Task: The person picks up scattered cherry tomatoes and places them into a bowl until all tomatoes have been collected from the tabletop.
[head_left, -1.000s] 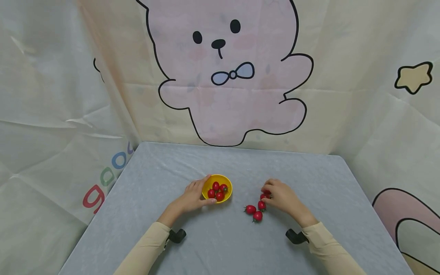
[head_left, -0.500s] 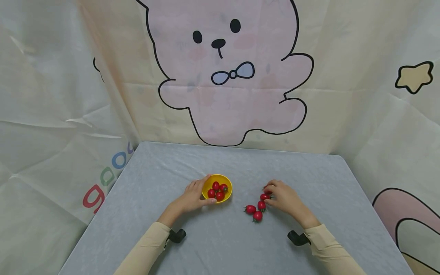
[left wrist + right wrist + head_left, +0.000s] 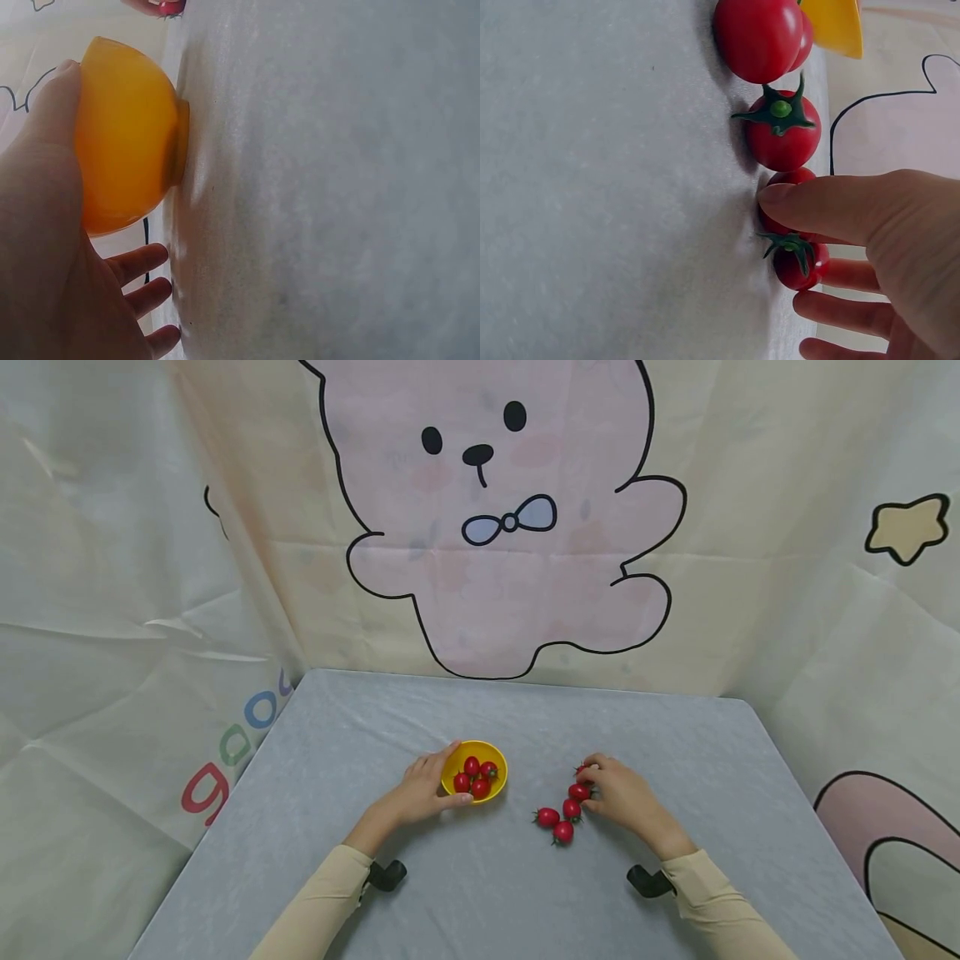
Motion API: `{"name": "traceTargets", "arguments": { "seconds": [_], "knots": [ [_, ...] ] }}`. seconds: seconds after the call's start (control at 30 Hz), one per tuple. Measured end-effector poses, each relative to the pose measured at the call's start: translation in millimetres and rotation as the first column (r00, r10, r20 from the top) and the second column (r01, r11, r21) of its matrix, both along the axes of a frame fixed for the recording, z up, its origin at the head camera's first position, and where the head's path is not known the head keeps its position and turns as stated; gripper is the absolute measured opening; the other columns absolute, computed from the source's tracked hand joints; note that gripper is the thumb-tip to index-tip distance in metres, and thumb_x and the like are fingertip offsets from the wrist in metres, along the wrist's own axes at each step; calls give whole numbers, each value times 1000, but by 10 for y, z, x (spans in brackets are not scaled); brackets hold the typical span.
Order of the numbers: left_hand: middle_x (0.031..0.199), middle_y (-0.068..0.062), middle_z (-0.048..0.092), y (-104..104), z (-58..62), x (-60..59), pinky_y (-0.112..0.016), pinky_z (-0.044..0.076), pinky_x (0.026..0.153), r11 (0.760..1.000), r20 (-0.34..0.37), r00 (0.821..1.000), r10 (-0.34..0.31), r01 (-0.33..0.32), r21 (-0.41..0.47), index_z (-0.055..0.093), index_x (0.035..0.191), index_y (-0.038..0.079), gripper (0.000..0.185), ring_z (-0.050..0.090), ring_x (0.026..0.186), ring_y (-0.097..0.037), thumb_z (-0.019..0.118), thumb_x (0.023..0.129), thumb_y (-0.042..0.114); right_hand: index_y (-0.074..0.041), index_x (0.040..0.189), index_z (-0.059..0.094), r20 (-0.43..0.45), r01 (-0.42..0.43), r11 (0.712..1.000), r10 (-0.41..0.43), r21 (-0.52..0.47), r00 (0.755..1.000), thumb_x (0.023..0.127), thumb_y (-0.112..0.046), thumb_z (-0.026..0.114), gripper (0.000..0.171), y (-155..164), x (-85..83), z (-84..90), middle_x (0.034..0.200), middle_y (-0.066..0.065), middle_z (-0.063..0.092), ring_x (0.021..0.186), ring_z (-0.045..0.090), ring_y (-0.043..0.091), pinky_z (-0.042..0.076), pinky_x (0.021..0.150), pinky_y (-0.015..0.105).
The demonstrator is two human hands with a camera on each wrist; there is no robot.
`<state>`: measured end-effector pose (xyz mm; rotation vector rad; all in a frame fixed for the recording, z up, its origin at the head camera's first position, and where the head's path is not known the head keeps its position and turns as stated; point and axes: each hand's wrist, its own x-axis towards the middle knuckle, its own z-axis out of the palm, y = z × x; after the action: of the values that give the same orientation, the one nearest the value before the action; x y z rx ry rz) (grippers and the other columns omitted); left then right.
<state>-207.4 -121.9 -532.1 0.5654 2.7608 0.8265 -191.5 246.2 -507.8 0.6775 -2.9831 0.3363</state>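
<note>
The left hand cups the yellow bowl of tomatoes at mid-table. To its right, the right hand pinches a cherry tomato on the grey table, with three loose tomatoes just nearer.

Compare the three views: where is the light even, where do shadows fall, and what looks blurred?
Head view: even, soft light, sharp throughout. Left wrist view: the glossy yellow bowl looks soft and close, casting a faint shadow. Right wrist view: the red cherry tomatoes cast dark shadows on the grey cloth.
</note>
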Motion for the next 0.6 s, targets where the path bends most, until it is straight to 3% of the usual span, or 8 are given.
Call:
{"name": "traceTargets", "arguments": {
  "seconds": [0.6],
  "knots": [
    [162, -8, 33, 1, -3, 5, -59, 24, 119, 1000, -9, 1000, 6, -6, 11, 14, 160, 27, 99, 35, 142, -36, 63, 84, 68, -13, 99, 74, -33, -20, 1000, 20, -7, 999, 74, -21, 86, 29, -7, -28, -6, 120, 15, 65, 96, 65, 29, 57, 80, 46]
  ]
}}
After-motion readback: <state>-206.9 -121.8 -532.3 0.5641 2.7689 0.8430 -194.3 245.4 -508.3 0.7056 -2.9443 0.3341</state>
